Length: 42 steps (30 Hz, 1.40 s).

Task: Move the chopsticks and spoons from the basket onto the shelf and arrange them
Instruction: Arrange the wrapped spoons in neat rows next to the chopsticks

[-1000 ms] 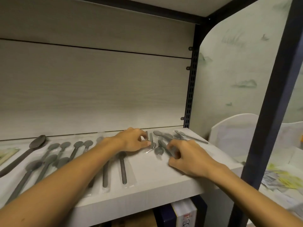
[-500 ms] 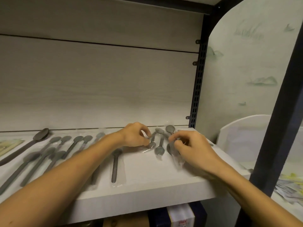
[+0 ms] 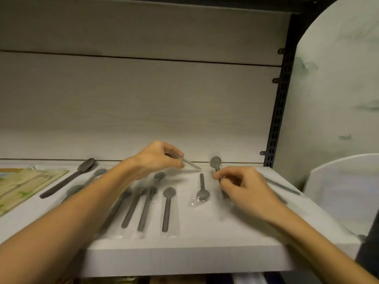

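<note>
While left hand point(image 3: 158, 158) pinches one wrapped spoon point(image 3: 189, 163) mid-frame and right hand point(image 3: 244, 187) grips another spoon point(image 3: 216, 163), both seem light, stiff, slippery-sleeved; hold handles.

Over the white shelf point(image 3: 205, 249), the left hand point(image 3: 158, 158) pinched a wrapped spoon point(image 3: 189, 163) above the surface, while the right hand point(image 3: 244, 187) gripped another spoon point(image 3: 215, 162); more spoons point(image 3: 167, 208) lay in rows.

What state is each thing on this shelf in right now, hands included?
Left hand: raised, pinching a spoon handle.
Right hand: gripping a wrapped spoon, bowl pointing back.
Reversed spoon: lying flat, bowl toward front.
Row of spoons: flat, wrapped, bowls back.
Chopstick packets: flat at left.
</note>
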Available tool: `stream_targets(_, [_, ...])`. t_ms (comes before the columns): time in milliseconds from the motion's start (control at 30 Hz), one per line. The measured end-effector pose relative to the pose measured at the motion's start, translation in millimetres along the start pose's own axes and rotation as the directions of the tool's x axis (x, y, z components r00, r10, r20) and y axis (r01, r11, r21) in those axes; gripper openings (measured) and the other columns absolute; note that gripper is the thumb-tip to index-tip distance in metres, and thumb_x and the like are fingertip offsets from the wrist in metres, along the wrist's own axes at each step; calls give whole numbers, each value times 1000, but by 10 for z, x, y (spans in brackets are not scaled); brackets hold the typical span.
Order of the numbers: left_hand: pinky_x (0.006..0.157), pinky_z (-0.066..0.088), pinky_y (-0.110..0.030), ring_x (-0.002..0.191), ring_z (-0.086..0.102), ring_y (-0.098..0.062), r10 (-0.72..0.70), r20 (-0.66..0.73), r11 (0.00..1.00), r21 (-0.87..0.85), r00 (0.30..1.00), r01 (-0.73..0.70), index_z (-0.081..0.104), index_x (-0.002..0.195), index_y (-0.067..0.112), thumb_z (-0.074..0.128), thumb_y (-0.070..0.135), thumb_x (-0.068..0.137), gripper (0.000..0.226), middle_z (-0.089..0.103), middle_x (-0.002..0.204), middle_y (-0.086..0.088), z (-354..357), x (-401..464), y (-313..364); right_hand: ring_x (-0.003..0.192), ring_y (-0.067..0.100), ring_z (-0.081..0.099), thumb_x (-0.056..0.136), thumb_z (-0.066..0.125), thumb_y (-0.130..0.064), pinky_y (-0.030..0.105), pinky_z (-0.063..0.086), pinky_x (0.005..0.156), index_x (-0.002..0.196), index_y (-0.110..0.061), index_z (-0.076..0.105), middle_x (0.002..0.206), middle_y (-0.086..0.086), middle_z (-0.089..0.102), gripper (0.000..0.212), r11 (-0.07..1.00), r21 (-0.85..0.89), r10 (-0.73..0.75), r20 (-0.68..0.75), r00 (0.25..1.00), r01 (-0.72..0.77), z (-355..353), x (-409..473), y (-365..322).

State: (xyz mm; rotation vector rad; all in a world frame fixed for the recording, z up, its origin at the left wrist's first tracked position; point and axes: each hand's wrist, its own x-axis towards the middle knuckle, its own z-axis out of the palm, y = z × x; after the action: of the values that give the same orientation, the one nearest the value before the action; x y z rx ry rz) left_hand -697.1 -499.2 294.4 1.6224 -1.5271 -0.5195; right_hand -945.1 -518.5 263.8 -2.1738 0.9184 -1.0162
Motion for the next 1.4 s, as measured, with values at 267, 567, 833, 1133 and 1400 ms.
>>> stream_targets(267, [71, 53, -23, 80, 65, -14, 30, -283, 969, -227, 959, -97, 70, 97, 14, 77, 18, 80, 19, 72, 92, -4, -315, -26, -17, 55, 6, 55, 85, 59, 1, 18, 45, 59, 91, -14, 72, 57, -8, 61, 21, 991, 129, 4, 161, 987, -25, 202, 121, -244])
stream_targets(567, [82, 57, -33, 97, 69, -19, -81, -155, 776, -630, 985, -36, 67, 100, 6, 81, 9, 72, 31, 70, 101, -8, -488, 78, -39, 62, -1, 56, 83, 65, -16, 10, 42, 64, 90, -27, 73, 67, -12, 66, 16, 982, -187, 23, 213, 977, 18, 318, 135, -327])
stream_targets(833, [65, 60, -37, 79, 73, -26, -109, -46, 611, -791, 993, 30, 63, 96, 8, 70, 2, 82, 16, 72, 86, -13, -487, 146, 25, 63, 11, 63, 84, 67, -16, 31, 55, 68, 90, -23, 73, 68, -8, 71, 12, 980, -197, 46, 133, 990, -19, 183, 91, -305])
stream_targets(1133, [54, 54, -23, 62, 65, -16, -205, 106, 902, -366, 973, 229, 64, 105, -2, 74, 11, 83, 28, 70, 85, -13, -202, 232, -106, 65, 1, 61, 84, 67, -12, 14, 47, 65, 93, -23, 72, 71, -2, 70, 15, 997, -74, 17, 235, 972, 0, 298, 22, -334])
stream_targets(1400, [95, 48, -39, 107, 57, -26, -103, -37, 889, 446, 994, 109, 50, 128, 6, 74, 51, 76, 73, 61, 118, -9, -152, 310, -319, 71, 9, 63, 87, 62, -21, 15, 49, 69, 99, -28, 71, 75, -5, 70, 17, 976, -213, 32, 299, 954, 34, 302, -3, -240])
